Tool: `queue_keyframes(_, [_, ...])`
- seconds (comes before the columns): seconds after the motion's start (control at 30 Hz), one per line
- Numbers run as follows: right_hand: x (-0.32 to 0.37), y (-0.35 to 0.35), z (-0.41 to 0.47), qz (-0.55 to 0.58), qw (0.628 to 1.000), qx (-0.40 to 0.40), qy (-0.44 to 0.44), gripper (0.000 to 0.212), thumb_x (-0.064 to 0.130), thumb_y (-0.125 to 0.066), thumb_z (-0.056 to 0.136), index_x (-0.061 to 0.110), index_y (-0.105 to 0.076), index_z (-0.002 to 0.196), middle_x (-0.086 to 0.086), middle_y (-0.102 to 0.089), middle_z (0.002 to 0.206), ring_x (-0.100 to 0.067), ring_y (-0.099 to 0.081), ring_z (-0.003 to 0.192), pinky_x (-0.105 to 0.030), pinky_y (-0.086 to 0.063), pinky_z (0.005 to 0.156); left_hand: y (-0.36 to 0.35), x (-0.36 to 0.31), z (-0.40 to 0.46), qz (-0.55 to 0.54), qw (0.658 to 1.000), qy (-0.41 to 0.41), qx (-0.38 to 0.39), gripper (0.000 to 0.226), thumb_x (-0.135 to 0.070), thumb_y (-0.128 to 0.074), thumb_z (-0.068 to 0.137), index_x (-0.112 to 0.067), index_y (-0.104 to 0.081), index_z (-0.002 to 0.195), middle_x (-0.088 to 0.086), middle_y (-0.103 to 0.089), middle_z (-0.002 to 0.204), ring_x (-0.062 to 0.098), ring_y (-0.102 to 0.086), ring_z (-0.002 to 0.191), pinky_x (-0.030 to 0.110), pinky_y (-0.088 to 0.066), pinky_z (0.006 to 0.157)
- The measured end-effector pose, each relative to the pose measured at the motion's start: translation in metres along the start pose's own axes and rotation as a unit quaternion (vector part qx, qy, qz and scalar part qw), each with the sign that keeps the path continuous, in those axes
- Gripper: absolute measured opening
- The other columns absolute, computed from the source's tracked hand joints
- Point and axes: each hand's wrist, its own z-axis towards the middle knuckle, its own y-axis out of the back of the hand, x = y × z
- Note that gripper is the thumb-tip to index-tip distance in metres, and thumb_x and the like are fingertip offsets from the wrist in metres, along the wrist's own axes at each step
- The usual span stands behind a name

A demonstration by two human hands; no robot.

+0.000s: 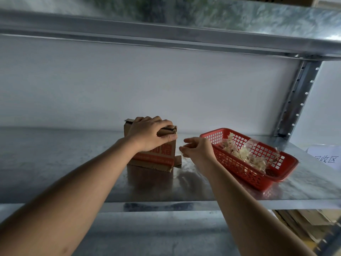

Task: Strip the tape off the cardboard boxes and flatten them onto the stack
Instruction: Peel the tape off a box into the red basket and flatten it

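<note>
A small brown cardboard box [166, 155] with red print stands upright on the metal shelf [73, 163]. My left hand [147, 133] grips its folded top edge, thumb at the front and fingers over the back. My right hand [197, 149] hovers just right of the box with loosely curled fingers; a small clear scrap seems to cling at its fingertips, but I cannot tell for sure. A red plastic basket [239, 172] to the right holds crumpled strips of stripped tape [243, 154].
An upper metal shelf [166, 34] runs overhead, with a perforated upright post [299, 100] at the right. A white paper label [324, 156] lies at the far right. Flattened cardboard [304, 224] is stacked on the level below, lower right.
</note>
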Motion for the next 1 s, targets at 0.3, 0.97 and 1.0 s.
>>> queue_keyframes(0.3, [0.001, -0.005, -0.002, -0.079, 0.996, 0.028, 0.033, 0.02, 0.017, -0.066, 0.1, 0.028, -0.075, 0.086, -0.002, -0.073, 0.094, -0.021, -0.064, 0.069, -0.03, -0.053, 0.057, 0.0, 0.0, 0.0, -0.003, 1.0, -0.001, 0.001, 0.075, -0.091, -0.023, 0.082, -0.05, -0.049, 0.139, -0.018, -0.056, 0.134, 0.02, -0.054, 0.125, 0.043, -0.03, 0.11])
queue_keyframes(0.97, [0.062, 0.075, 0.01, -0.086, 0.972, -0.166, 0.142, 0.009, 0.02, -0.084, 0.085, 0.023, -0.077, 0.092, 0.013, -0.074, 0.085, 0.0, -0.068, 0.078, -0.008, -0.043, 0.056, 0.0, -0.038, 0.031, -0.025, 0.999, -0.011, 0.029, 0.065, -0.089, -0.032, 0.087, -0.047, -0.055, 0.131, -0.012, -0.06, 0.122, 0.02, -0.058, 0.114, 0.047, -0.034, 0.106])
queue_keyframes(1.0, [0.062, 0.082, 0.014, -0.106, 0.968, -0.173, 0.15, 0.01, 0.023, -0.086, 0.083, 0.024, -0.077, 0.089, 0.014, -0.074, 0.082, 0.001, -0.068, 0.079, -0.012, -0.044, 0.061, -0.001, -0.04, 0.034, -0.02, 0.999, -0.004, 0.033, 0.065, -0.09, -0.032, 0.087, -0.048, -0.055, 0.131, -0.012, -0.06, 0.122, 0.02, -0.058, 0.114, 0.048, -0.033, 0.106])
